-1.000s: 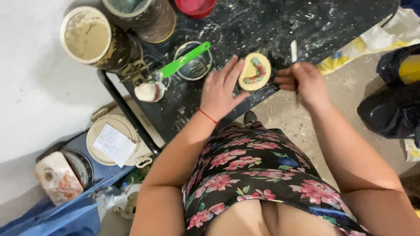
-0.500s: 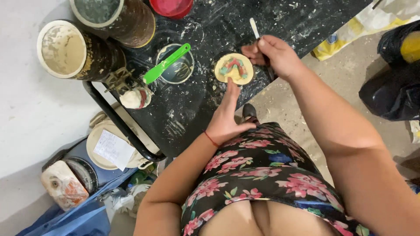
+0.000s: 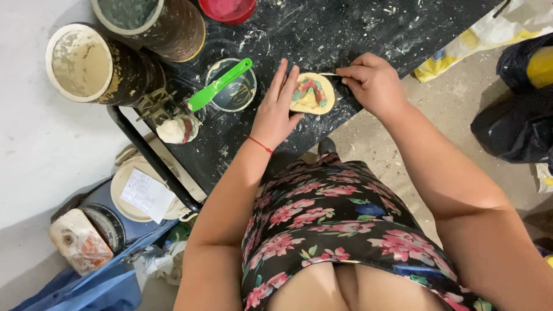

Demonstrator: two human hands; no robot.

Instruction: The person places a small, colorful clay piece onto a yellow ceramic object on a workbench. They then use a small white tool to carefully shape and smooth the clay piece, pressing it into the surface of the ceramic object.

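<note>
A black, plaster-spattered table (image 3: 368, 29) is standing on a pale concrete floor. The left hand (image 3: 275, 112) is lying open and flat, fingers steadying the left edge of a small cream plaster cast (image 3: 314, 95). The right hand (image 3: 371, 83) is pinching a thin tool (image 3: 330, 74), its tip touching the cast's upper right edge.

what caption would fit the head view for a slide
Left hand steadies a cream plaster cast on a black table while the right hand works its edge with a thin tool.
</note>
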